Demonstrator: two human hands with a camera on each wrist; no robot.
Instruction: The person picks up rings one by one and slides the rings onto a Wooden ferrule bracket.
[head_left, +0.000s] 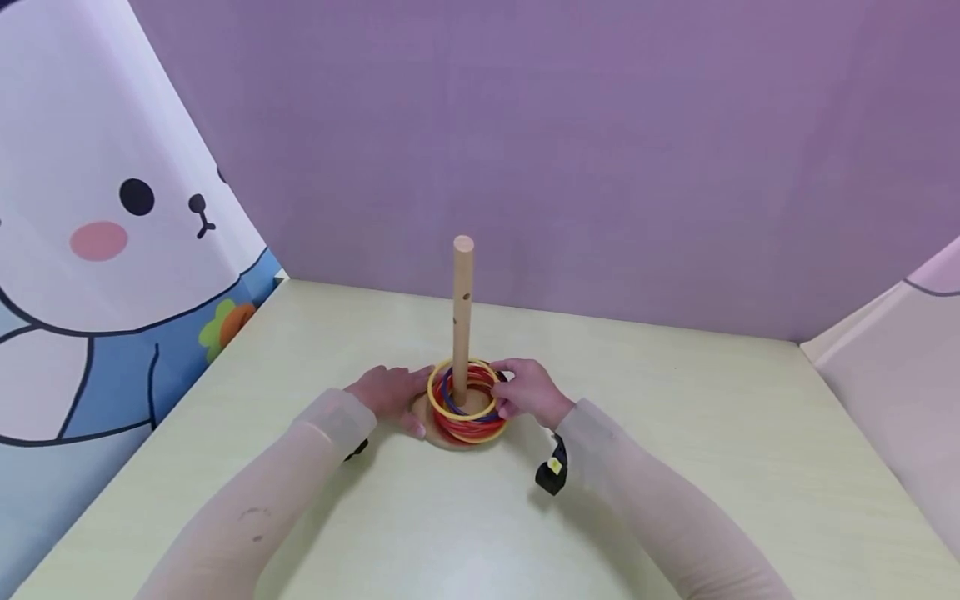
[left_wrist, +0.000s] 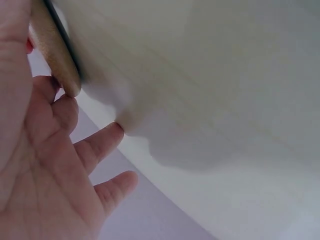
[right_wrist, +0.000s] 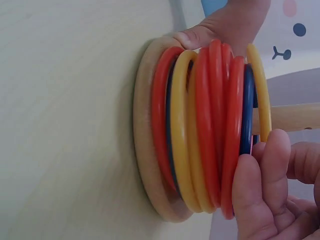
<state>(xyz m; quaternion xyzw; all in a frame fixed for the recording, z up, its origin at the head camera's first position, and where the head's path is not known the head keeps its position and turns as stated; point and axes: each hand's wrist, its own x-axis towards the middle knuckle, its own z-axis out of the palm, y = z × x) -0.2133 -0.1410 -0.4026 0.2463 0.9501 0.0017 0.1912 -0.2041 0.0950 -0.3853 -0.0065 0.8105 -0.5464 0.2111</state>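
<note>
A round wooden base (head_left: 442, 443) with an upright wooden post (head_left: 462, 317) stands on the table. Red, blue and yellow rings are stacked around the post, low on the base. My left hand (head_left: 386, 393) grips the base's left rim, thumb on the near side; in the left wrist view two fingers bend against the rim (left_wrist: 57, 55) while the others are spread. At the stack's right side my right hand (head_left: 528, 390) pinches the topmost yellow ring (right_wrist: 261, 85). This ring encircles the post and tilts slightly off the blue ring (right_wrist: 247, 110) beneath it.
The pale table (head_left: 465, 525) extends around the base on all sides. Behind it rises a purple backdrop (head_left: 600, 167). A cartoon-printed cloth (head_left: 97, 292) hangs at the left, and a pale cloth (head_left: 900, 400) at the right.
</note>
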